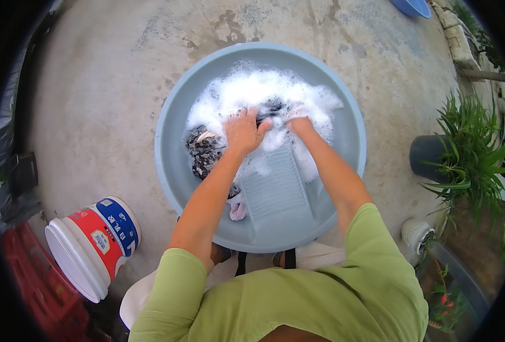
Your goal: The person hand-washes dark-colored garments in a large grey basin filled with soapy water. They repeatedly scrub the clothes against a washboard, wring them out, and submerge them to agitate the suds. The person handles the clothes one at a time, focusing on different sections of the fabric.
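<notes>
A round blue-grey plastic washtub (357, 141) holds thick white suds (252, 89) and wet laundry. My left hand (244, 130) lies palm down on the suds with its fingers spread, some tips sunk in foam. To its right my right hand (298, 117) is partly covered by foam; its fingers and anything in them are hidden. Dark cloth (270, 112) shows between the hands. Black patterned fabric (203, 151) lies at the tub's left side, and a small pink cloth (237, 210) lies below it, beside the ribbed built-in washboard (278, 184).
A white lidded bucket (94, 248) with a red and blue label stands at lower left, near a red plastic stool or crate (38, 278). Potted plants, one in a dark pot (429, 158), line the right side. A blue basin (412, 6) sits at upper right.
</notes>
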Tool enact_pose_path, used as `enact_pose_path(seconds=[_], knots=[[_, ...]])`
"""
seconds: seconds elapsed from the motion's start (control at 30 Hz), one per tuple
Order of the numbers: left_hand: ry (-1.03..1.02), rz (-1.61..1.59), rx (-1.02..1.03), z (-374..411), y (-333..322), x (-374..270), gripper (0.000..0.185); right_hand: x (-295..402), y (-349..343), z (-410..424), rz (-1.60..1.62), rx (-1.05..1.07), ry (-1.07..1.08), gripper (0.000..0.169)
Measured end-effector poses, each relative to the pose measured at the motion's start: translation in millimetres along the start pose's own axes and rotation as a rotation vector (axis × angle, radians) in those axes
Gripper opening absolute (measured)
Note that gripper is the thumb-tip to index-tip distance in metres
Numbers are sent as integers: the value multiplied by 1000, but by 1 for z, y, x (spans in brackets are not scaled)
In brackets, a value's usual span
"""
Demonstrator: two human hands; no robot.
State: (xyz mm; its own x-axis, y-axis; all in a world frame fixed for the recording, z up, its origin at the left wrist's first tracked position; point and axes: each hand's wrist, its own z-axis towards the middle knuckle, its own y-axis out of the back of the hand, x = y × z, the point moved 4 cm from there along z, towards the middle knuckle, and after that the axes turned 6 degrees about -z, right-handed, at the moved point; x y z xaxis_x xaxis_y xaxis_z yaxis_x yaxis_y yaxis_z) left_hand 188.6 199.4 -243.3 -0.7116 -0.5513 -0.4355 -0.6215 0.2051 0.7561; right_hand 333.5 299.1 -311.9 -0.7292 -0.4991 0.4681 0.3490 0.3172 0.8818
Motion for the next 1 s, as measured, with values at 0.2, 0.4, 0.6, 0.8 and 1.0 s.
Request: enact_pose_path(seconds=[0.2, 0.4, 0.6, 0.8, 1.0], knots=[[1, -1168, -297, -23, -13, 23, 76, 41, 66, 9, 640, 19, -110, 41], [185, -2123, 398, -46, 43, -6, 59, 178, 169, -47, 891, 276, 396, 22], [-207, -1646, 299, -83, 24, 25, 42, 193, 169, -60, 1149, 762, 319, 26], [278, -1627, 450, -76, 9, 50, 38, 107, 108, -62, 1116, 553, 0, 60], [-33, -849, 231, -67, 30, 30, 54, 80, 88, -60, 950, 791, -46, 104]])
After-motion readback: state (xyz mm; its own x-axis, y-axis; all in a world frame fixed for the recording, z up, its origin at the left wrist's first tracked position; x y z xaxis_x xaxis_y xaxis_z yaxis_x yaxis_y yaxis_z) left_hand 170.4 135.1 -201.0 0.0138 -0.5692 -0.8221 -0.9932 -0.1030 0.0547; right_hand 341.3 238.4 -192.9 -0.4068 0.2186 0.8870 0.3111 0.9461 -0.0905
